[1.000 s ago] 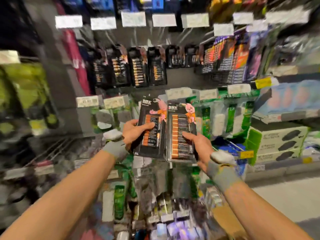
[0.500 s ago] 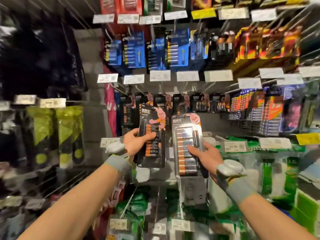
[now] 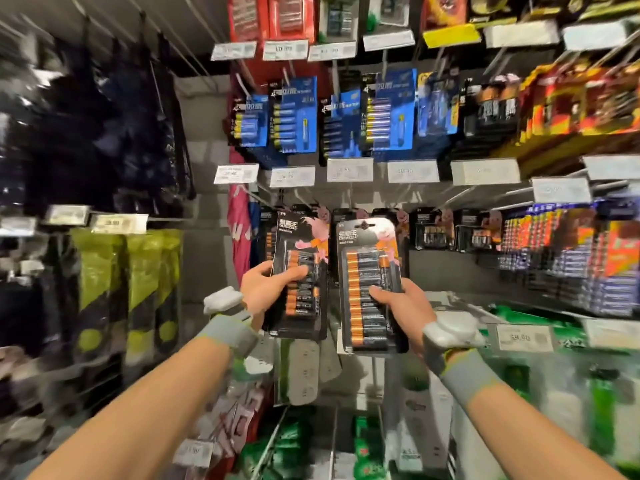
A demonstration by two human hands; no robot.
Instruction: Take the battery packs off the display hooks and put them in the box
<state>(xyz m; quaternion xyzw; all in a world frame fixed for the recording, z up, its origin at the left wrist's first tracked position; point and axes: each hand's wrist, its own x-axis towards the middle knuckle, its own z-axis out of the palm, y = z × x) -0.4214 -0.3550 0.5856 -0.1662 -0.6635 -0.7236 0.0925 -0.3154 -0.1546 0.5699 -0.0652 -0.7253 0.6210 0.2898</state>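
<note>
**Two battery packs held up before the display hooks**

Two black-and-orange battery packs are held upright at the centre of the frame, side by side and slightly apart. The left battery pack [image 3: 302, 268] is gripped by the left hand [image 3: 265, 294], whose thumb is laid across the front of the blister while the fingers are hidden behind the card. The right battery pack [image 3: 370, 271] is grasped by the right hand [image 3: 401, 308] at its lower right edge, with the thumb pressed on the cells. Both packs are seen in front of a row of hanging battery packs [image 3: 433, 233] of the same make, carried on display hooks [image 3: 460, 197] at mid-frame. Blue packs [image 3: 393, 112] are hung in the row above, and white price labels [image 3: 349, 169] are fixed between the rows. A grey wristband [image 3: 228, 332] with a white device [image 3: 221, 299] is worn on the left wrist. Yellow-green packages [image 3: 138, 282] are hung at the left of the frame.
</note>
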